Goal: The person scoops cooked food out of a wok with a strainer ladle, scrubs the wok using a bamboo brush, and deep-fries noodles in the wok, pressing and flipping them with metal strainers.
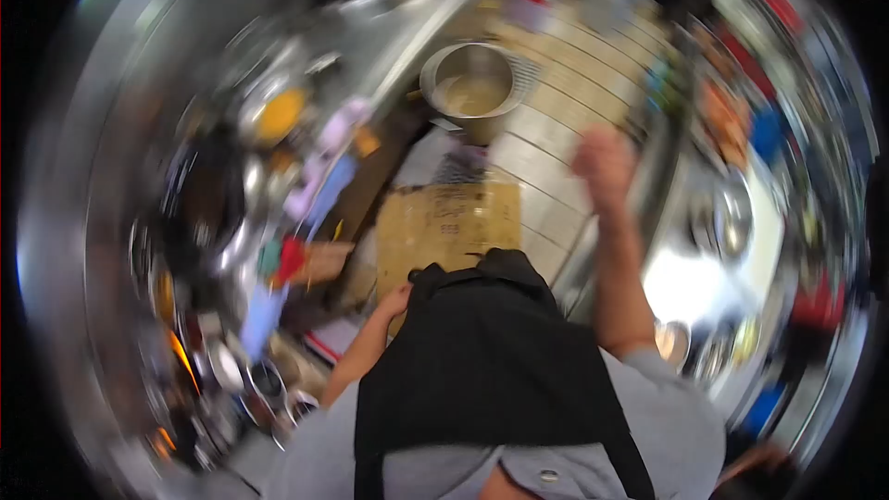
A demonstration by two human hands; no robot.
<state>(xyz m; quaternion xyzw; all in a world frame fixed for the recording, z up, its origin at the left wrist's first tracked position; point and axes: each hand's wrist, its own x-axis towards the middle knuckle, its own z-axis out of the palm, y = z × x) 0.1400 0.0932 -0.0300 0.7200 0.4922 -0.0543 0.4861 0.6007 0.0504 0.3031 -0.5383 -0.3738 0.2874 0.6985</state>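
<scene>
Feed's badly blurred; here's what I get on the head cam. Right hand [604,162] is out in front over the tiled floor [546,134], near the edge of the right-hand surface [687,282]. Fingers look loosely curled, but I can't tell how far open; no object shows in it. Left hand [400,296] hangs low by the black apron [482,352], partly hidden by it. Can't tell its opening, or whether it grips or just brushes the cloth. Arms sit apart, probably for balance rather than to carry anything.

Cardboard [449,222] lies flat just ahead of the body, below the left hand in view; I'd guess it's a floor mat for drips. Metal pot [475,57] stands upright beyond it, pale contents inside, likely kept low because it's heavy. Metal bowl [734,222] sits on the right-hand surface, presumably for easy reach.
</scene>
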